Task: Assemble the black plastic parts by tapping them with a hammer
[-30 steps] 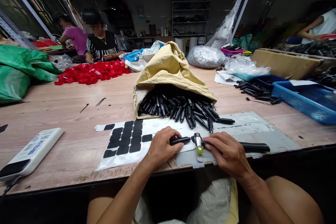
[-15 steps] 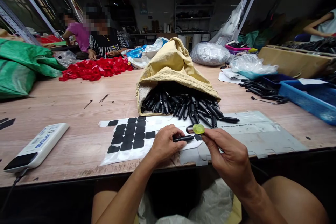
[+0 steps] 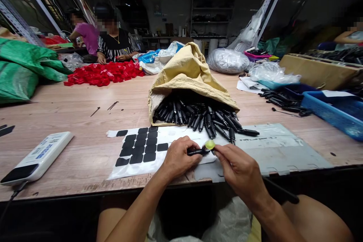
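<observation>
My left hand [image 3: 181, 157] rests at the table's front edge, its fingers closed round a slim black pen-like tube [image 3: 196, 151] lying roughly level. Close to the tube's right end, my right hand [image 3: 237, 166] pinches a small translucent yellow-green round piece [image 3: 210, 145]. Whether that piece touches the tube I cannot tell. Under the left hand lies a white backing sheet [image 3: 166, 136] with rows of black rounded-square stickers [image 3: 139, 141]. Just beyond the hands, a pile of similar black tubes [image 3: 195, 115] spills from the mouth of a yellow woven sack [image 3: 190, 70].
A grey board [image 3: 283, 147] lies at right, with a blue tray [image 3: 330, 109] past it. At left are a white device with a cable [image 3: 39, 155] and green sacks [image 3: 25, 68]. Red pieces [image 3: 104, 72] are heaped before a person in a striped top [image 3: 117, 47].
My right hand has moved slightly left and down, bringing the yellow-green piece closer to the tube's end. The left hand keeps its grip on the tube.
</observation>
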A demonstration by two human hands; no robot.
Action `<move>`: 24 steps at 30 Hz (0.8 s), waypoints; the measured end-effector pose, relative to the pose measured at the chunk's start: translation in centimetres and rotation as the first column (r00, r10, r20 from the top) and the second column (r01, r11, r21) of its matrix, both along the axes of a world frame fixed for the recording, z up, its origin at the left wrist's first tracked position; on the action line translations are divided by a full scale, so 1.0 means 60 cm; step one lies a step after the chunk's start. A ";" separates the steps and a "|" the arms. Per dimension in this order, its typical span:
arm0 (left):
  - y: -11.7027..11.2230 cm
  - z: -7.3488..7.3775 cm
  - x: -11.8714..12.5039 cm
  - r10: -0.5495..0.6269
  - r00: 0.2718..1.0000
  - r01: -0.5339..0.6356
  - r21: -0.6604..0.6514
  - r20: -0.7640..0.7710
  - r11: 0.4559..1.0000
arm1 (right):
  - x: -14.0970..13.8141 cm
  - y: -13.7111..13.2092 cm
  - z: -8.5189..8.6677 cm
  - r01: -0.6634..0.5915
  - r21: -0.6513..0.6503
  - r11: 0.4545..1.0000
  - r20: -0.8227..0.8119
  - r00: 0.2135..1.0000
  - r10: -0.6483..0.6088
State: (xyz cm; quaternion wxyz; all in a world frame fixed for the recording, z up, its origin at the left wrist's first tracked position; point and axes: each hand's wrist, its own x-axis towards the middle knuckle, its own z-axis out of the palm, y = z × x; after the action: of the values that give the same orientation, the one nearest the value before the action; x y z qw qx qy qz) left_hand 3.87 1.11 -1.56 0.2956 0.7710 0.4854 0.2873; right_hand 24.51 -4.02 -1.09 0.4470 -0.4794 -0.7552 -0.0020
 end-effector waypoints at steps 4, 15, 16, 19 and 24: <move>-0.001 0.007 -0.003 -0.022 1.000 0.022 -0.003 0.014 1.000 | 0.018 0.006 -0.014 0.056 0.033 0.998 -0.021 0.998 -0.055; -0.004 0.007 -0.017 0.161 0.901 -0.052 -0.268 0.402 0.962 | 0.049 0.022 -0.052 0.080 0.034 0.996 0.212 0.974 -0.085; -0.004 0.006 -0.018 0.167 0.893 -0.053 -0.270 0.418 0.961 | 0.049 0.022 -0.054 0.085 0.031 0.996 0.210 0.974 -0.089; -0.003 0.006 -0.021 0.187 0.870 -0.050 -0.295 0.457 0.954 | 0.047 0.020 -0.056 0.094 0.022 0.995 0.209 0.973 -0.096; -0.002 0.006 -0.020 0.233 0.843 -0.072 -0.328 0.485 0.942 | 0.046 0.020 -0.061 0.121 0.038 0.992 0.196 0.972 -0.126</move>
State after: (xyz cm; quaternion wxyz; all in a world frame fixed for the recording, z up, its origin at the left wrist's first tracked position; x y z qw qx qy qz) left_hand 2.66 0.99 -1.19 0.5034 0.5705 0.4861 0.4300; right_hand 27.28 -2.83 -4.76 0.3746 -0.5171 -0.7647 -0.0872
